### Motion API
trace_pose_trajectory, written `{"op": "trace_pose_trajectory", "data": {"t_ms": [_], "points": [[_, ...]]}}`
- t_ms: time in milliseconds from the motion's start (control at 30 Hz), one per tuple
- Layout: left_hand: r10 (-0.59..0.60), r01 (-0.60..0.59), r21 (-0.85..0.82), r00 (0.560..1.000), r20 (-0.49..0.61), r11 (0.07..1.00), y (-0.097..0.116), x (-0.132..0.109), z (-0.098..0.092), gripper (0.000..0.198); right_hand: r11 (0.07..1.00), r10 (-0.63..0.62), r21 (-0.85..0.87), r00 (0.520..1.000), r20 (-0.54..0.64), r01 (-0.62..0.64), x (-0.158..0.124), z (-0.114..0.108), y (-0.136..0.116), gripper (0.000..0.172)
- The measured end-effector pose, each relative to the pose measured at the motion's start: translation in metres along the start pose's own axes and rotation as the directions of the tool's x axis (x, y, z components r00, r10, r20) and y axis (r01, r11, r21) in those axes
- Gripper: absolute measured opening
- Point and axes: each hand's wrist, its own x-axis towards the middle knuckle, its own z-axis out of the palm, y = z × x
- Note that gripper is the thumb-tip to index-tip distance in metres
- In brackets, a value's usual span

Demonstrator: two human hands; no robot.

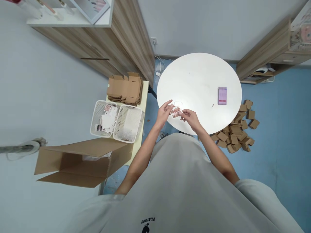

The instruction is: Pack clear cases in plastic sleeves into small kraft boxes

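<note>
Near the front edge of the round white table, both hands hold a small white card of pink press-on nails. My left hand grips the card's left side, its index finger stretched out above. At the right side, my right hand pinches the card between thumb and fingers. Just beyond the card lies a small clear box-like piece, partly hidden by the card. Farther right on the tabletop rests a purple pack, its print blurred out.
On a side table at left are flattened brown cartons, a white basket with cards and a nail set, and another basket with clear plastic pieces. A large open carton stands nearer. Small brown boxes are heaped on the floor.
</note>
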Motion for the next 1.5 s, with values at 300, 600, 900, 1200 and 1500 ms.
{"op": "trace_pose_trajectory", "data": {"t_ms": [300, 600, 900, 1200, 1500], "points": [[-0.105, 0.093, -0.099, 0.986, -0.127, 0.991, -0.03, -0.015, -0.009, 0.032, 0.993, 0.026, 0.114, 0.982, -0.187, -0.005, 0.013, 0.03, 0.01, 0.062], [-0.185, 0.194, 0.082, 0.976, -0.113, 0.977, -0.05, 0.011, -0.023, 0.019, 0.988, 0.145, 0.079, 0.982, -0.121, -0.136, 0.043, 0.006, 0.05, 0.068], [-0.444, 0.468, 0.2, 0.883, -0.154, 0.861, -0.1, 0.034, -0.039, 0.039, 0.896, 0.411, -0.055, 0.868, -0.278, -0.441, 0.075, -0.021, 0.124, 0.031], [-0.488, 0.506, 0.236, 0.863, -0.134, 0.83, -0.114, 0.048, -0.037, 0.055, 0.838, 0.441, -0.217, 0.855, -0.272, -0.501, 0.096, 0.0, 0.156, 0.032], [-0.484, 0.496, 0.352, 0.865, -0.129, 0.794, -0.125, 0.089, -0.022, 0.066, 0.782, 0.302, -0.467, 0.906, -0.296, -0.413, 0.103, -0.029, 0.162, 0.02]]}}
